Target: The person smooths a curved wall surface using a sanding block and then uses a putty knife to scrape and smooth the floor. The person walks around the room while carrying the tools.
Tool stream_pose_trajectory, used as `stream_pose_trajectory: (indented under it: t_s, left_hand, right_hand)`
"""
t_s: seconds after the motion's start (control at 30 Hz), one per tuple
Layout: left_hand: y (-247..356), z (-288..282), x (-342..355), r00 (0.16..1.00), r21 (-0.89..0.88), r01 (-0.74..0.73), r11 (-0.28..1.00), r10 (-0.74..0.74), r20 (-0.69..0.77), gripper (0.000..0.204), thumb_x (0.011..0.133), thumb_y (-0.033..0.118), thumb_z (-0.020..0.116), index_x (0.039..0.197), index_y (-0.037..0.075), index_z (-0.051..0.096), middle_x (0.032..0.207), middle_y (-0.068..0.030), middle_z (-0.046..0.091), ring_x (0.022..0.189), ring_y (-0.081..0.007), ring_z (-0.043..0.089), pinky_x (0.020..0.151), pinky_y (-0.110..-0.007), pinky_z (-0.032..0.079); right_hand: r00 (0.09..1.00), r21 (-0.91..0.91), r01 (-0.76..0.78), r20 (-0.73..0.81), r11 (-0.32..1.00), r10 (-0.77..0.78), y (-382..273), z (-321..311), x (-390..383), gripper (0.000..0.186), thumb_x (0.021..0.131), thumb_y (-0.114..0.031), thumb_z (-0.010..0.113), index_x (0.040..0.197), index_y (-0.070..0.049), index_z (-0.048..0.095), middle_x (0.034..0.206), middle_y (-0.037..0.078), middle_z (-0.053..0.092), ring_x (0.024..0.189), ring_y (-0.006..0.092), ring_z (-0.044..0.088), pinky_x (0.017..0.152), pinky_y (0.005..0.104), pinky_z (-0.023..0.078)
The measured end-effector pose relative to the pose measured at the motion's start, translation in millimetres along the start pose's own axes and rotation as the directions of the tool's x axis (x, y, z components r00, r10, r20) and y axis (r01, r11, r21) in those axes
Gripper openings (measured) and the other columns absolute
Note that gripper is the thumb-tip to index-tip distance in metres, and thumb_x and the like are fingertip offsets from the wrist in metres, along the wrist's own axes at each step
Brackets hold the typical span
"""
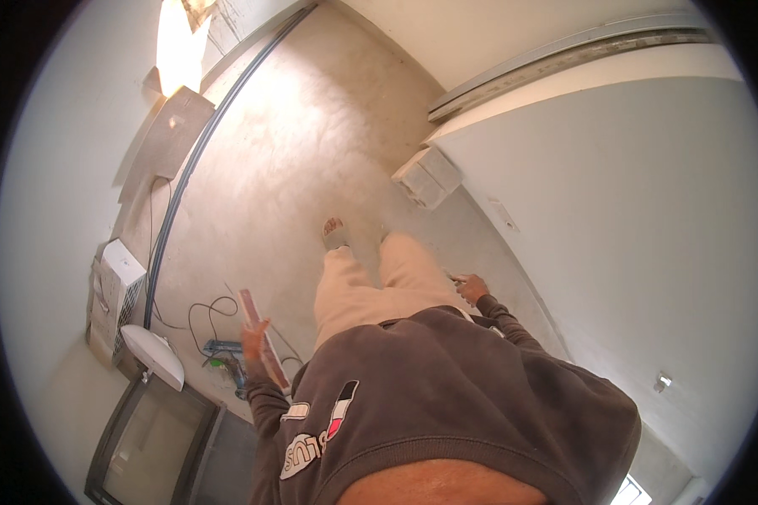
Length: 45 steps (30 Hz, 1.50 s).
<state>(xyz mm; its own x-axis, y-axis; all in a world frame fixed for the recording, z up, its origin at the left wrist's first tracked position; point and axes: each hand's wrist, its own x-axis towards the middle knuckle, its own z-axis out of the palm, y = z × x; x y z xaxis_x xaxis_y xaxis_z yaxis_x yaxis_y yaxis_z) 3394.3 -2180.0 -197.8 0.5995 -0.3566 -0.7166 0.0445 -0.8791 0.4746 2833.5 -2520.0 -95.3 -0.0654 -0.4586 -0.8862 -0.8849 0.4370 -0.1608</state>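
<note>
My left hand (pixel 255 335) is closed around a long, flat pinkish board (pixel 274 362), somewhat blurred, held upright along my left side. My right hand (pixel 473 288) grips a small metal tool (pixel 457 279) by my right thigh; its exact kind is hard to make out. Beside the board, on the floor at left, lie looped dark cables (pixel 215 310), a blue tool (pixel 221 347) and a small green object (pixel 221 363).
Long dark pipes (pixel 195 156) run along the left floor, beside a brown panel (pixel 183 126), a white grilled box (pixel 125 265) and a white oval fixture (pixel 156 353). Pale blocks (pixel 425 177) stand against the grey wall (pixel 632 210) at right; metal rails (pixel 564 59) lie above it.
</note>
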Motion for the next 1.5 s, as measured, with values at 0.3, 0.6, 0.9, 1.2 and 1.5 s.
stream_pose_trajectory:
  t_s: [0.3, 0.6, 0.9, 1.2, 1.5]
  left_hand:
    - [164.9, -32.6, 89.5, 0.998, 0.088, -0.066, 0.994, 0.065, 0.021, 0.098, 0.07, 0.041, 0.084, 0.135, -0.018, 0.041, 0.127, -0.0306, 0.057, 0.117, -0.0348, 0.057, 0.099, -0.038, 0.045]
    - [280.0, 36.2, 110.6, 0.937, 0.164, 0.056, 0.985, -0.109, 0.333, 0.103, 0.068, 0.04, 0.084, 0.138, -0.019, 0.037, 0.13, -0.0312, 0.055, 0.12, -0.0336, 0.056, 0.1, -0.039, 0.045]
    - [334.7, -1.6, 195.6, 0.934, 0.289, -0.059, 0.955, -0.049, 0.354, 0.088, 0.068, 0.041, 0.083, 0.127, -0.015, 0.05, 0.117, -0.0254, 0.062, 0.107, -0.0277, 0.061, 0.093, -0.037, 0.047]
    - [418.6, -73.6, 230.2, 0.966, 0.17, -0.12, 0.978, 0.075, 0.247, 0.062, 0.072, 0.036, 0.083, 0.111, -0.007, 0.059, 0.099, -0.0149, 0.065, 0.087, -0.0229, 0.06, 0.079, -0.036, 0.049]
    - [413.5, -66.6, 257.9, 0.926, 0.217, -0.052, 0.975, -0.034, 0.376, 0.067, 0.072, 0.036, 0.083, 0.115, -0.008, 0.058, 0.102, -0.0147, 0.064, 0.091, -0.0236, 0.06, 0.082, -0.036, 0.049]
  right_hand:
    - [0.993, 0.104, -0.113, -0.008, 0.988, 0.115, -48.6, -29.5, 19.5, 0.042, 0.081, -0.013, 0.061, 0.121, -0.021, 0.071, 0.069, 0.005, 0.064, 0.05, 0.0151, 0.057, 0.045, 0.0326, 0.051]
    - [0.974, 0.305, -0.142, -0.124, 0.942, 0.187, -99.7, -52.1, 58.0, 0.036, 0.083, -0.015, 0.061, 0.117, -0.019, 0.073, 0.069, 0.006, 0.065, 0.051, 0.0167, 0.059, 0.045, 0.0344, 0.05]
    - [0.953, 0.246, -0.124, -0.241, 0.961, 0.184, -129.1, -33.7, 59.6, 0.039, 0.084, -0.01, 0.06, 0.121, -0.018, 0.07, 0.068, 0.003, 0.061, 0.047, 0.0131, 0.052, 0.044, 0.0304, 0.048]
    - [0.933, 0.16, -0.061, -0.341, 0.985, 0.113, -186.5, -4.3, 67.4, 0.045, 0.078, -0.011, 0.062, 0.122, -0.017, 0.07, 0.083, 0.008, 0.071, 0.05, 0.015, 0.058, 0.046, 0.0329, 0.05]
    - [0.901, 0.066, 0.006, -0.434, 0.998, 0.023, -247.3, -38.9, 74.2, 0.052, 0.072, -0.01, 0.066, 0.124, -0.012, 0.068, 0.117, 0.019, 0.068, 0.103, 0.0345, 0.066, 0.092, 0.0412, 0.051]
